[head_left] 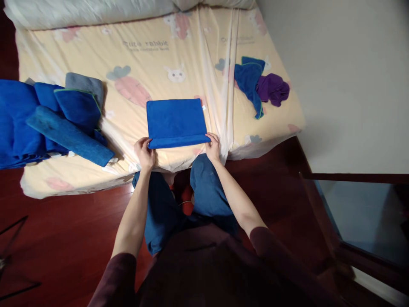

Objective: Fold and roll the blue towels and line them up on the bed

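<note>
While both hands grip its near edge, the blue towel (pixel 176 119) lies flat on the bed (pixel 96 51), close to the mattress edge nearest the person. It is a bright, even blue, folded into a neat rectangle, and its near edge is turned up into a narrow roll or fold that runs the whole width between the two hands. A small white tag shows at its far right corner.

The left hand (pixel 145 152) pinches the near left corner of that rolled edge, fingers curled over the cloth. The right hand (pixel 213 147) pinches the near right corner in the same way, thumb and fingers closed on the fabric.

On the left part of the bed sits a pile of blue towels (pixel 47 123), some folded, one rolled and lying slantwise across the front; a grey towel (pixel 84 83) lies at the back of the pile. On the right part, well apart from the held towel, a crumpled blue cloth (pixel 249 81) with a green hem lies touching a crumpled purple cloth (pixel 273 88).

The sheet is pale yellow with rabbit and carrot prints. No containers are in view.
</note>
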The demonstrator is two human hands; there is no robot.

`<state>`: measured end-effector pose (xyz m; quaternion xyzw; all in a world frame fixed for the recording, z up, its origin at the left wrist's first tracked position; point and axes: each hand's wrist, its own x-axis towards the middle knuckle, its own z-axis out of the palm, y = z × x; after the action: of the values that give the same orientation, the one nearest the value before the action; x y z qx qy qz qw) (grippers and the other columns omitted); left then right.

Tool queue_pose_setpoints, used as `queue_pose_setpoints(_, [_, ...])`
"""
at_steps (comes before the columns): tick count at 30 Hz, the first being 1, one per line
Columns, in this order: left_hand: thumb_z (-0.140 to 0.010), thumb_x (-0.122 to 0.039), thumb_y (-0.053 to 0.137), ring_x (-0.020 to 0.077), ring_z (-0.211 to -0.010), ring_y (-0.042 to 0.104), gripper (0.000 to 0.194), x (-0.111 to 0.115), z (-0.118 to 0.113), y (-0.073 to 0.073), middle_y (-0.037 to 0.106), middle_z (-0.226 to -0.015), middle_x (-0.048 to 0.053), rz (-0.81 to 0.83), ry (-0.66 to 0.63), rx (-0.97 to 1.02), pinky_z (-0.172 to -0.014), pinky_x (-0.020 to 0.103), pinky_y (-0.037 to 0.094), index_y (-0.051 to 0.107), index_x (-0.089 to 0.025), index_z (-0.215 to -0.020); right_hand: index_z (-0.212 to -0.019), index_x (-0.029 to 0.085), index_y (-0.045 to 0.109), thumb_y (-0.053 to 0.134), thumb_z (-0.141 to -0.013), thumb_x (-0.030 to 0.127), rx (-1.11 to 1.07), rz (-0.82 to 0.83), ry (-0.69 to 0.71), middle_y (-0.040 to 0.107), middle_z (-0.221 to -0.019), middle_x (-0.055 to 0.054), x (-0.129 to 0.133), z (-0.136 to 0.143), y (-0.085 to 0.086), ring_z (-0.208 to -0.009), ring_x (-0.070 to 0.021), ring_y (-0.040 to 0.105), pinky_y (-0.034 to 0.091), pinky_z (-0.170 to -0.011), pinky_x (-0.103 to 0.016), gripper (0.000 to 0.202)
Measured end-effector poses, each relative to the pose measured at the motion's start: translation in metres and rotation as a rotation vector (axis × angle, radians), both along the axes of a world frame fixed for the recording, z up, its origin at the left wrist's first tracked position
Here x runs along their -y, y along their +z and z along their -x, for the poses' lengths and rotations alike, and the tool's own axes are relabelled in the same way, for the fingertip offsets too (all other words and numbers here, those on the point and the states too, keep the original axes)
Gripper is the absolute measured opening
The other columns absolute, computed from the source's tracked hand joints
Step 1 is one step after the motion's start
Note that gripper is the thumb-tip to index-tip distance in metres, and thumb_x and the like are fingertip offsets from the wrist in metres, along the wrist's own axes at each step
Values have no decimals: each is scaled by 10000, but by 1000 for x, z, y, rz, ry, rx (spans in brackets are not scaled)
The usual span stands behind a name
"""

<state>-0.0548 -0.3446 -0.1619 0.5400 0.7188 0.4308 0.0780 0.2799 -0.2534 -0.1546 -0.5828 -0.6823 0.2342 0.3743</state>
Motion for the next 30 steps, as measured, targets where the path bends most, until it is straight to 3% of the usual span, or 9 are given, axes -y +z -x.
queue_pose_setpoints(7, [-1032, -307, 497, 302, -1255, 570, 230, 3, -2, 1, 581, -1260, 183, 15, 35, -20, -1136, 484, 471, 655, -184, -1143, -1255, 143, 690, 465, -1033, 251, 17, 52, -57, 657, -1336, -175, 2, 0, 2, -1308, -254, 625, 487, -1210, -411, 334])
queue_pose_setpoints(13, [-1088, -432, 439, 296, -1214, 562, 285, 6, -7, 4, 549, -1201, 170, -21, 68, 28, -1140, 491, 462, 581, -200, -1003, -997, 199, 678, 401, -1109, 439, 28, 0, -156, 661, -1168, -129, 0, -2, -8, -1153, -211, 661, 535, -1101, -344, 384])
queue_pose_setpoints(23, [-1070, -402, 454, 278, -1093, 591, 291, 8, -12, 6, 499, -1080, 132, -51, 152, 13, -1038, 483, 539, 517, -225, -847, -769, 214, 630, 490, -1077, 512, -86, 27, -238, 610, -984, -65, -1, 1, -7, -920, -178, 645, 562, -1019, -342, 451])
queue_pose_setpoints(30, [-1013, -422, 537, 250, -1045, 578, 363, 6, -12, 2, 483, -1069, 119, -40, 220, 1, -988, 436, 549, 411, -238, -727, -694, 237, 563, 554, -1050, 532, -25, -18, -297, 589, -873, -43, -8, 4, -12, -833, -172, 639, 573, -893, -319, 462])
